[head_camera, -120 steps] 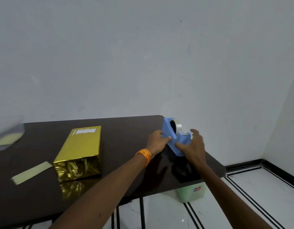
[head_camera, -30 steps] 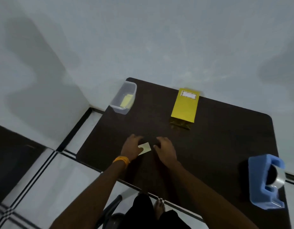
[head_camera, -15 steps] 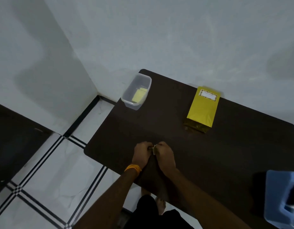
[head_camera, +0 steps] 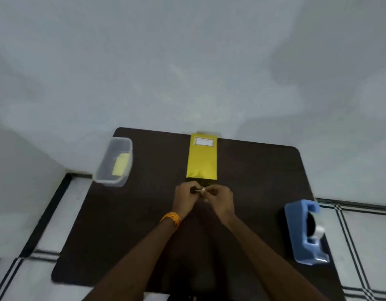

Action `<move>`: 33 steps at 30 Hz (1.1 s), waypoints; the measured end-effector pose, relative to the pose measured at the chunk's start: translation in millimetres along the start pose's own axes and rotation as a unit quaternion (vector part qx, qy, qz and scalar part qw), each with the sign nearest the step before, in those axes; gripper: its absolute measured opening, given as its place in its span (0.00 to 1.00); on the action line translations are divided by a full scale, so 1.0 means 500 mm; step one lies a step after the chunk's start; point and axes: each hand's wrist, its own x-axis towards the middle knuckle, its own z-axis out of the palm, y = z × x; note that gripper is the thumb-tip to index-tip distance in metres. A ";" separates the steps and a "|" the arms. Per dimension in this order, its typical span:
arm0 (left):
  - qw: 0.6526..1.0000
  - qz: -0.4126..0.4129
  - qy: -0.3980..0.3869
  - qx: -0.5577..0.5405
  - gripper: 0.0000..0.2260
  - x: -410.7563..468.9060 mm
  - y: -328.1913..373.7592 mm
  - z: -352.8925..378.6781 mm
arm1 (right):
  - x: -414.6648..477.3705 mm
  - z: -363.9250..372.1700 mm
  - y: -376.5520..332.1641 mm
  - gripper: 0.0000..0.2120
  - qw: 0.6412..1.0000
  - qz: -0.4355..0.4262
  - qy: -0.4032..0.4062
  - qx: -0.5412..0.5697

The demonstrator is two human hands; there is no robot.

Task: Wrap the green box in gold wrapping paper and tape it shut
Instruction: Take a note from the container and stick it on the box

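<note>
On the dark table (head_camera: 122, 235), the gold-wrapped box (head_camera: 202, 158) lies at the far edge, and just before it the left hand (head_camera: 185, 197) and right hand (head_camera: 221, 199) pinch one small pale scrap (head_camera: 202, 189) in curled fingers (head_camera: 212, 190), maybe to scrunch it.

On the counter (head_camera: 253, 181), at the middle of the far edge: wrapped box (head_camera: 202, 161), lying flat, long side running toward the near edge. At the far left corner, along the left edge: bin (head_camera: 109, 183), with a slip (head_camera: 122, 164) inside. Close to the right edge, toward the near right corner: tape dispenser (head_camera: 300, 233). Just before the box's near end, over the counter's middle: left grip (head_camera: 185, 198) and right grip (head_camera: 220, 199), side by side, pinching a scrap (head_camera: 202, 189) between them.
</note>
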 end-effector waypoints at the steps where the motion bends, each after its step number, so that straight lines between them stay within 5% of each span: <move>1: 1.000 0.012 -0.013 -0.004 0.06 0.019 0.027 0.025 | 0.010 -0.040 -0.002 0.03 0.999 0.013 0.021 0.028; 6: 0.995 0.059 -0.072 -0.041 0.11 0.063 0.154 0.146 | 0.028 -0.236 0.000 0.17 0.985 0.037 0.077 0.149; 12: 0.993 0.104 -0.048 -0.035 0.06 0.093 0.295 0.325 | 0.051 -0.451 0.074 0.07 0.989 -0.005 0.086 0.120; 22: 0.995 0.031 0.015 -0.089 0.09 0.066 0.488 0.667 | 0.049 -0.846 0.250 0.11 0.988 -0.078 -0.086 0.107; 33: 0.988 0.058 -0.067 -0.124 0.07 0.062 0.611 0.876 | 0.064 -1.040 0.342 0.03 0.991 -0.048 0.069 0.107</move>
